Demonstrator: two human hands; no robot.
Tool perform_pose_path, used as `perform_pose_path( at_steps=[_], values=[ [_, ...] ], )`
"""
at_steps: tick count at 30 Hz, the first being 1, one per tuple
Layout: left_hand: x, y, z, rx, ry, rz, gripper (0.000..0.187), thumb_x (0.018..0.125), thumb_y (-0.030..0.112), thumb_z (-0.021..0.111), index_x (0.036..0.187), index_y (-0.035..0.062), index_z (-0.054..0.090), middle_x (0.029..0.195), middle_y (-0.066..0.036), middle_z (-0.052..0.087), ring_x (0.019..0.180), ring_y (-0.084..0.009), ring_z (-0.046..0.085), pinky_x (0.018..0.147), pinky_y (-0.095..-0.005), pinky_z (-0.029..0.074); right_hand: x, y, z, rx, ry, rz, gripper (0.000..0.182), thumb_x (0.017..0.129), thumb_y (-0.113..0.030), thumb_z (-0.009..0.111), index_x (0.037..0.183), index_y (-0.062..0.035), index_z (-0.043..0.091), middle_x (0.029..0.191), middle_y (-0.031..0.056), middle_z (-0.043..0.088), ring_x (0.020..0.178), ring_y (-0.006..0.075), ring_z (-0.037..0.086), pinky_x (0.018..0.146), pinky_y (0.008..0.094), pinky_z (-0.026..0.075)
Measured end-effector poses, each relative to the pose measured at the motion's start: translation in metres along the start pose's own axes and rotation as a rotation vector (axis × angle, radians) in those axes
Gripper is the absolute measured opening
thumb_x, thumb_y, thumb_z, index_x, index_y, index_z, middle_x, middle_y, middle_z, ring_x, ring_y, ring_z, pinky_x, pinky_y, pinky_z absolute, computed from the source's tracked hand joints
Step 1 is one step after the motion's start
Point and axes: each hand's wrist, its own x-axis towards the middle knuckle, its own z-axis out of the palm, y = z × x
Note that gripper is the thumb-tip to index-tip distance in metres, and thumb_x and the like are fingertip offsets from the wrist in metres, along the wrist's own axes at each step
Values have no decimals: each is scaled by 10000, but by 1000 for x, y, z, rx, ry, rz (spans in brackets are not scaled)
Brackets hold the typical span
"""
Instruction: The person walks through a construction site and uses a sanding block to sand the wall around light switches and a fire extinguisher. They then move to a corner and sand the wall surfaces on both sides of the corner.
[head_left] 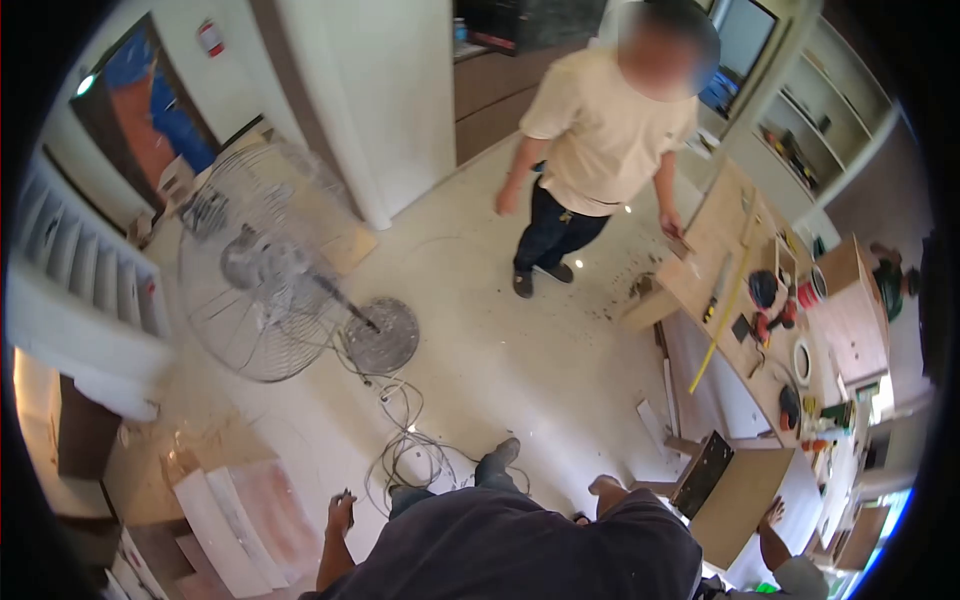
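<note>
My left hand (340,511) hangs low at my left side, its fingers closed around a small dark item too small to name. Near it are stacked boards (235,515) on the floor and a looping cable (415,455). In front of my dark shirt, on the right, a blurred bit of skin looks like my right hand (605,486); its fingers are not clear. Further right, a hand (773,513) on a grey-sleeved arm, seemingly another person's, rests on a pale panel (745,505) beside a dark-faced box part (703,475).
A dusty pedestal fan (290,270) stands ahead left. A person in a light shirt (605,130) stands beside a wooden workbench (715,265), which holds a yellow measuring stick (722,325), a red drill (775,322) and several tools. Debris (635,287) lies on the floor.
</note>
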Motion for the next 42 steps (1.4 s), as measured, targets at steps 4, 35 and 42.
perform_pose_path(
  at_steps=[4,35,42],
  values=[
    [-35,-131,-77,-175,-27,-257,469,813,391,741,1102,32,652,683,4,522,632,-123,490,592,-331,429,8,-109,25,-278,-37,-241,526,934,-452,567,1307,-95,667,1421,180,582,1326,343,546,1112,447,423],
    [196,-121,-504,-240,280,52,436,847,403,727,1089,41,690,870,-89,642,748,-196,591,626,-368,478,-115,-965,30,-730,173,-794,527,969,-553,508,1225,-137,706,1231,110,702,1167,345,640,986,484,506],
    [221,-76,-558,-243,398,24,342,860,334,719,1102,93,706,900,-132,661,814,-265,625,706,-418,496,-319,-1307,-53,-526,399,-1250,601,953,-479,489,1364,-51,582,1363,254,593,1286,413,550,1102,495,425]
  ],
)
